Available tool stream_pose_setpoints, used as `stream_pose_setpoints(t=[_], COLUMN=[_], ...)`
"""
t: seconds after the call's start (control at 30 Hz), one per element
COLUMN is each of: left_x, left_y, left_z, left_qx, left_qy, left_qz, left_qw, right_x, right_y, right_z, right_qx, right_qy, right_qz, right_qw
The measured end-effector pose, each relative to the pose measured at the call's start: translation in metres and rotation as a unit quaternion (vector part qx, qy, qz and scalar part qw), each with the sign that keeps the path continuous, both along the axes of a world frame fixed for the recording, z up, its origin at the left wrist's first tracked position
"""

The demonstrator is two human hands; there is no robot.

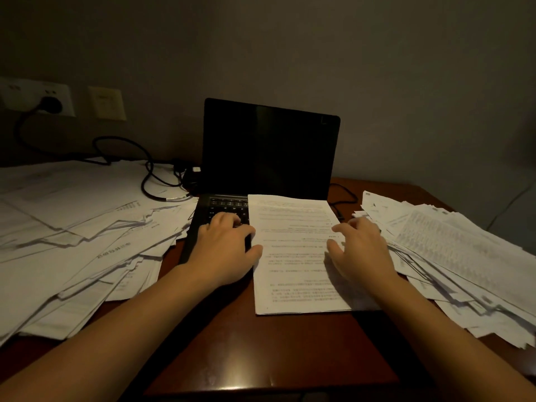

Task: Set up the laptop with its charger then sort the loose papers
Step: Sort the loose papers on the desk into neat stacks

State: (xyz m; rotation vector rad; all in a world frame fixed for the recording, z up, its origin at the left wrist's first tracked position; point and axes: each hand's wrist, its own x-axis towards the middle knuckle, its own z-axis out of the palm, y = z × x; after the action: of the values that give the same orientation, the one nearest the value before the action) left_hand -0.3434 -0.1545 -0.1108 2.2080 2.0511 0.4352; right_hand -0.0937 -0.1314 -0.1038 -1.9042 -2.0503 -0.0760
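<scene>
A black laptop (269, 149) stands open on the wooden desk (261, 352), its screen dark. A neat stack of printed papers (293, 256) lies over the right half of its keyboard and the desk in front. My left hand (226, 250) rests on the keyboard at the stack's left edge, thumb touching the paper. My right hand (362, 250) lies with spread fingers on the stack's right side. The black charger cable (150, 175) runs from a wall socket (52, 104) to the laptop's left side. Loose papers lie in heaps on the left (72, 233) and right (452, 256).
A second wall plate (106, 103) sits beside the socket. Another thin cable (343, 195) loops behind the laptop's right side. The wall stands close behind the desk. The room is dim.
</scene>
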Motion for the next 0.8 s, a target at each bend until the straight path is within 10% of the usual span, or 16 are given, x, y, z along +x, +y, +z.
stream_pose_setpoints(t=[0.8], left_x=[-0.230], left_y=[-0.068], left_z=[-0.001], left_qx=[-0.080], left_qy=[0.059], left_qz=[0.144], left_qw=[0.985], right_x=[-0.264], right_y=[-0.023], right_z=[0.005], right_qx=[-0.084], right_qy=[0.010], right_qz=[0.391], right_qw=[0.916])
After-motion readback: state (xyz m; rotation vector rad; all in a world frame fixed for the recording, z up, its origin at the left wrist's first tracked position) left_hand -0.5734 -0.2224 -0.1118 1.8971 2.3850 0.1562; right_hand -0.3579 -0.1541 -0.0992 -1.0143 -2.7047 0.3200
